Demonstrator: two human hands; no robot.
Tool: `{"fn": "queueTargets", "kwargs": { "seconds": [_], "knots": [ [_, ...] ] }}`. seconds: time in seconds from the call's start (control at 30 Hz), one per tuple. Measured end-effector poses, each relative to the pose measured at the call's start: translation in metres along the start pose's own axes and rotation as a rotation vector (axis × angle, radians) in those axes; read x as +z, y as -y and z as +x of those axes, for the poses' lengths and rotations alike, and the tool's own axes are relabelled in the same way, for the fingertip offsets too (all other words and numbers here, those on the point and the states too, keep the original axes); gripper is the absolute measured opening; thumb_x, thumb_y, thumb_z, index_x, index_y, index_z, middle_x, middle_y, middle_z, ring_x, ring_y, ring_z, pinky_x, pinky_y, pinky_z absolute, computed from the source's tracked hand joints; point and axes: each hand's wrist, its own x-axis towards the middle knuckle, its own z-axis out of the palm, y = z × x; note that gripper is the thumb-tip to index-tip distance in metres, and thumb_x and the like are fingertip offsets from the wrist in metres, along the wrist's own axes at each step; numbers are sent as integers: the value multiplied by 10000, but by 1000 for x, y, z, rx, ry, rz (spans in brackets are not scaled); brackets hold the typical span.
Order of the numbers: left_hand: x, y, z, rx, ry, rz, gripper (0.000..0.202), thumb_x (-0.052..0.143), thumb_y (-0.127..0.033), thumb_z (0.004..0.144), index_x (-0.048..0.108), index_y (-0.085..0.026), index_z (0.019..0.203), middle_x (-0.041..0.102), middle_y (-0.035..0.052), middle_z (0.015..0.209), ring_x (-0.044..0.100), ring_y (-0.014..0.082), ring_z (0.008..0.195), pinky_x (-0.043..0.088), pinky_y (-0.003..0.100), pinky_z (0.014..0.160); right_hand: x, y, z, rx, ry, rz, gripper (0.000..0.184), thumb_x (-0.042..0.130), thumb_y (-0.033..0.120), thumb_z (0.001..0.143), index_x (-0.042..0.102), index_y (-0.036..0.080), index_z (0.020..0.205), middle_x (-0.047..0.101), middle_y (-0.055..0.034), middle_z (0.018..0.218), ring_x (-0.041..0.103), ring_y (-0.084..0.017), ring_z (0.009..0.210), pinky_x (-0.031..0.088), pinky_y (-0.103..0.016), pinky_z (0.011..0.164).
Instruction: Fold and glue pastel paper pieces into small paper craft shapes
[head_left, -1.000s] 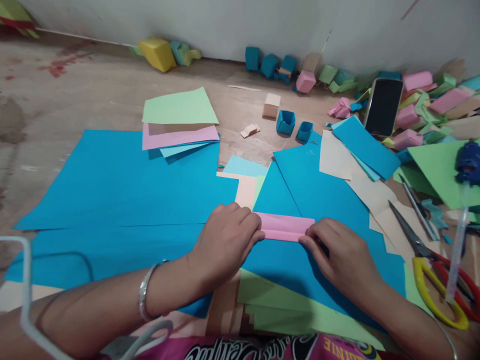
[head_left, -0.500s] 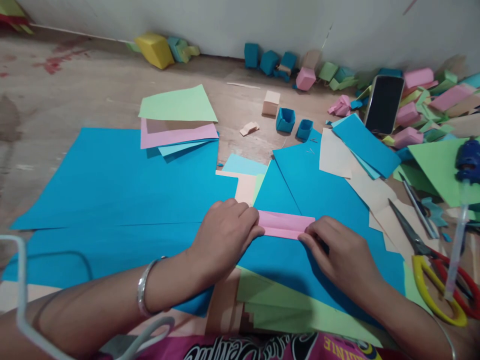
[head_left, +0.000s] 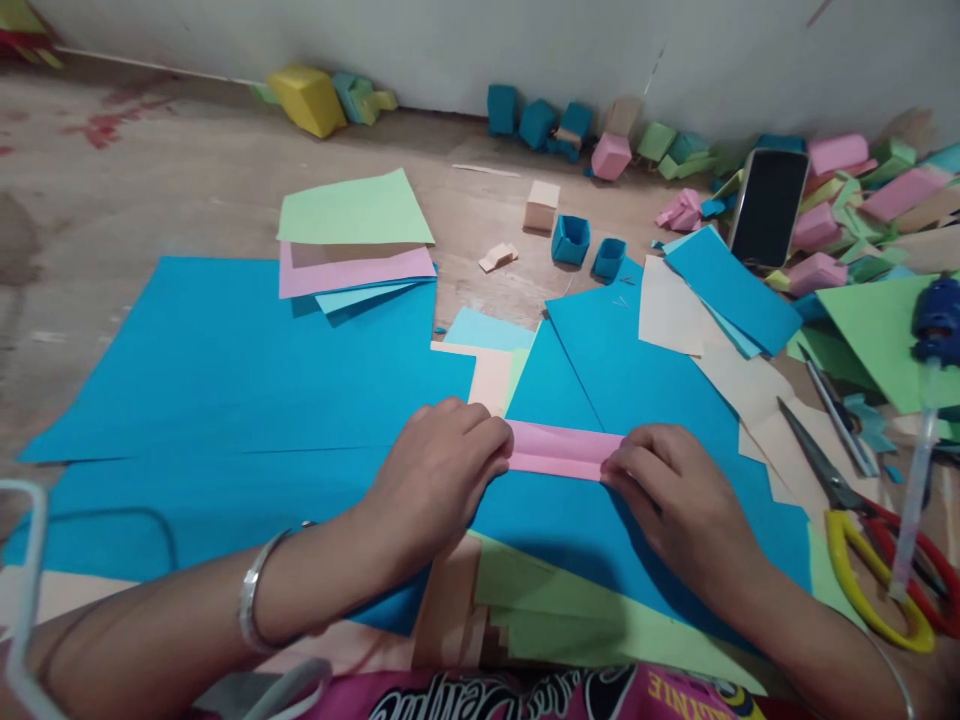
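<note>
A folded pink paper strip (head_left: 562, 450) lies flat on a large blue sheet (head_left: 637, 400) in front of me. My left hand (head_left: 442, 470) is curled over the strip's left end, fingers pressed together on it. My right hand (head_left: 675, 495) pinches the strip's right end with fingers closed. A silver bangle sits on my left wrist.
More large blue sheets (head_left: 225, 370) lie to the left, with a stack of green, pink and blue papers (head_left: 352, 235). Scissors (head_left: 862, 530) and a glue gun (head_left: 934, 340) lie at the right. A phone (head_left: 769, 208) leans among several folded paper boxes (head_left: 570, 240) near the wall.
Both hands slid slightly left along the pink strip and closer together; the visible part of the strip is a little shorter. My left forearm dropped lower.
</note>
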Motion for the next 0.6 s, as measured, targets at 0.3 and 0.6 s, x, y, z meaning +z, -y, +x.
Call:
{"fn": "queueTargets", "kwargs": {
  "seconds": [0.3, 0.6],
  "knots": [
    [2, 12, -3, 271, -193, -18, 258, 482, -121, 924, 703, -178, 804, 592, 57, 777, 477, 191, 761, 355, 309, 647, -13, 3, 2, -310, 26, -57, 203, 469, 103, 945, 671, 90, 932, 663, -130, 897, 543, -229, 816, 402, -360, 684],
    [11, -13, -6, 519, -69, 402, 333, 591, -329, 910, 587, -170, 1202, 638, 24, 899, 505, 210, 765, 331, 349, 622, -9, 12, -1, -405, 80, -196, 293, 510, 133, 939, 596, 100, 1217, 676, -108, 907, 551, -237, 811, 372, -371, 661]
  ]
}}
